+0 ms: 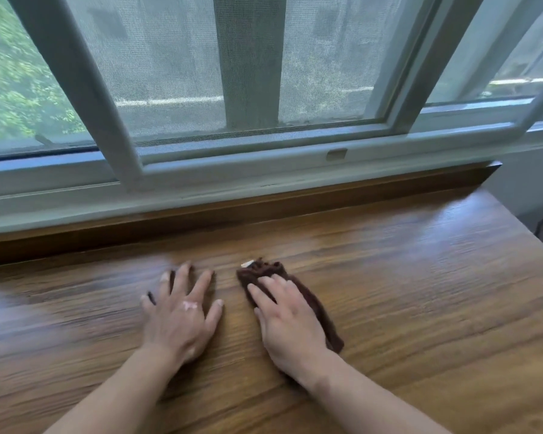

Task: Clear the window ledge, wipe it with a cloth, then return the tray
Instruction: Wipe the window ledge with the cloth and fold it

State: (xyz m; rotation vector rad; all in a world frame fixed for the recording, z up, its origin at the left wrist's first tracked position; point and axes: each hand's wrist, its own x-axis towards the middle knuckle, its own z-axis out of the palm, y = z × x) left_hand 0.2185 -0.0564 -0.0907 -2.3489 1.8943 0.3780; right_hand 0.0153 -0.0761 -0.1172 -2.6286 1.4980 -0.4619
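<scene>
Under the right hand [290, 321] lies the cloth [314, 300].

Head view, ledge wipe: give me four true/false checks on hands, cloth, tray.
1. The right hand presses flat on a dark brown cloth. True.
2. The left hand holds a spray bottle. False: it lies flat and spread on the wooden ledge, holding nothing.
3. A tray sits on the ledge by the window. False: no tray is in view.
4. A small pale scrap lies at the cloth's far end. True.
</scene>
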